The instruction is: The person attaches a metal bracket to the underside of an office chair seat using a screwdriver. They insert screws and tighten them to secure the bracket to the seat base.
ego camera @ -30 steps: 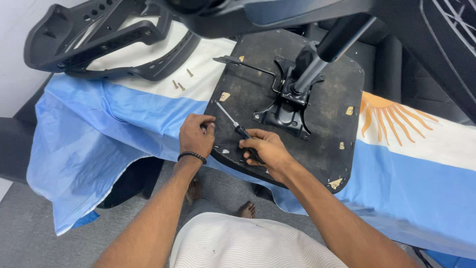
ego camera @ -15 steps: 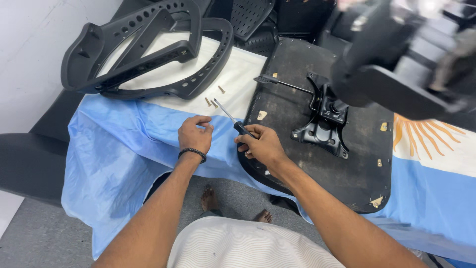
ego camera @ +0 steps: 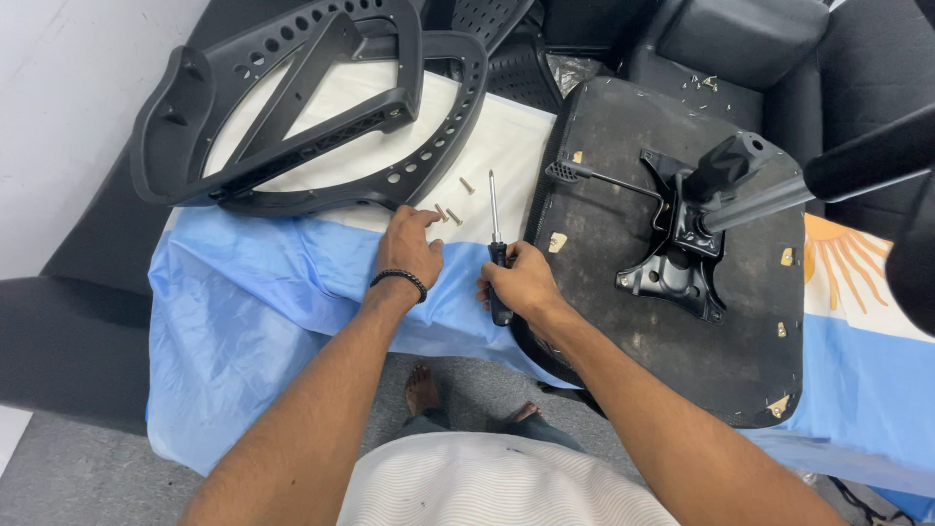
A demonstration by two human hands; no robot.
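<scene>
My right hand (ego camera: 524, 284) grips the black handle of a screwdriver (ego camera: 495, 226), whose shaft points away from me over the cloth. My left hand (ego camera: 409, 248), with a black band at the wrist, reaches toward three loose screws (ego camera: 452, 210) lying on the white stripe of the blue and white cloth (ego camera: 263, 292); its fingertips are right by the nearest one. To the right lies an upturned black chair seat (ego camera: 604, 234) with its metal mechanism (ego camera: 682, 253) and a gas cylinder (ego camera: 808, 180) sticking out of it.
A black perforated chair back frame (ego camera: 292, 107) lies at the far left of the cloth. Dark cushions (ego camera: 740, 39) stand behind the seat. My bare feet (ego camera: 424, 390) and grey floor (ego camera: 68, 468) show below the cloth's front edge. A white wall is at left.
Both hands have moved left off the chair seat onto the cloth. The left hand went from resting by the seat edge to the loose screws, and the screwdriver came with the right hand.
</scene>
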